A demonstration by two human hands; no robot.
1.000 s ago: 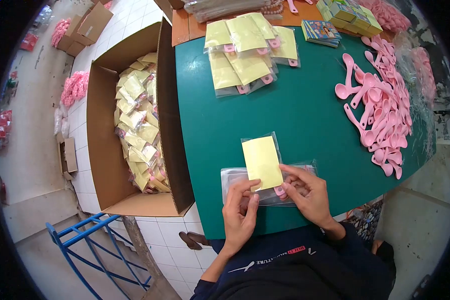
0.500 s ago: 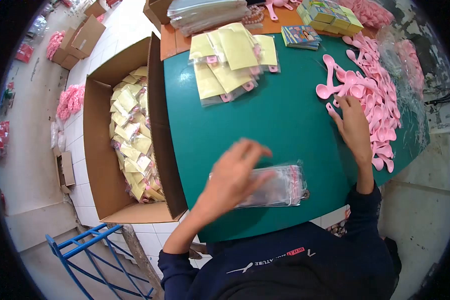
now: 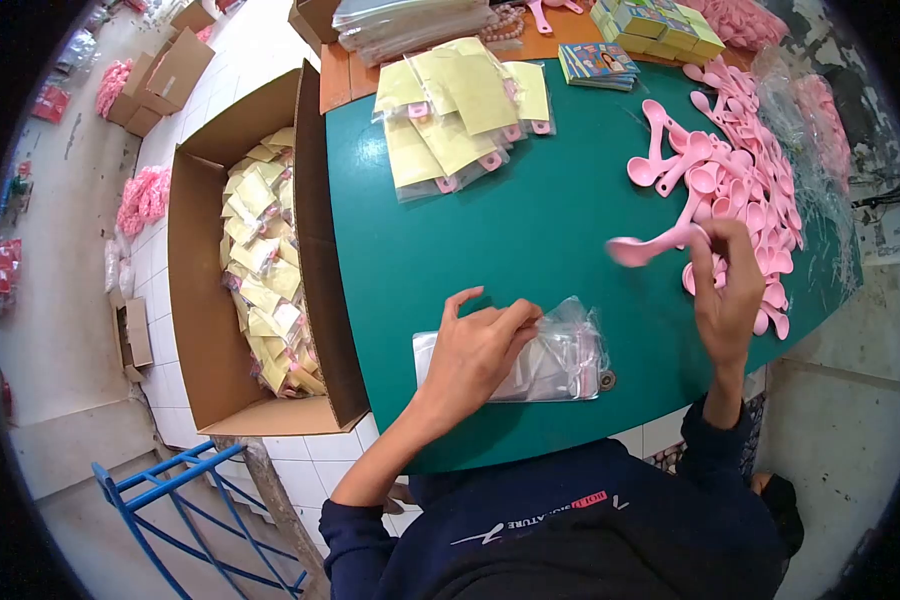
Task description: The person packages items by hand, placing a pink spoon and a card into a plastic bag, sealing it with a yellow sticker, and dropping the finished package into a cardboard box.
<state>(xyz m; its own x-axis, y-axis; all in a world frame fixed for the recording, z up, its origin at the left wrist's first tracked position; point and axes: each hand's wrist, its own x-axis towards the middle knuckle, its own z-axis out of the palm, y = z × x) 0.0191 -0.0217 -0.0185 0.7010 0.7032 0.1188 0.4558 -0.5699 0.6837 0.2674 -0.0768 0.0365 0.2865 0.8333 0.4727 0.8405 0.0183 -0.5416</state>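
Observation:
My right hand pinches a pink double-ended spoon just above the table, its bowl pointing left and slightly blurred. Beside it spreads a heap of similar pink spoons along the table's right side. Near the front edge lies a stack of clear plastic bags. My left hand is over this stack, with thumb and index finger closed on the top clear bag, whose edge is lifted. Part of the stack is hidden under that hand.
Bagged yellow cards with pink spoons lie at the back of the green table. Small booklets sit behind. A cardboard box full of similar packs stands left, near a blue metal frame.
My right hand has picked a spoon from the heap and moved it toward me. My left hand has come down onto the bags and lifted the top one's edge.

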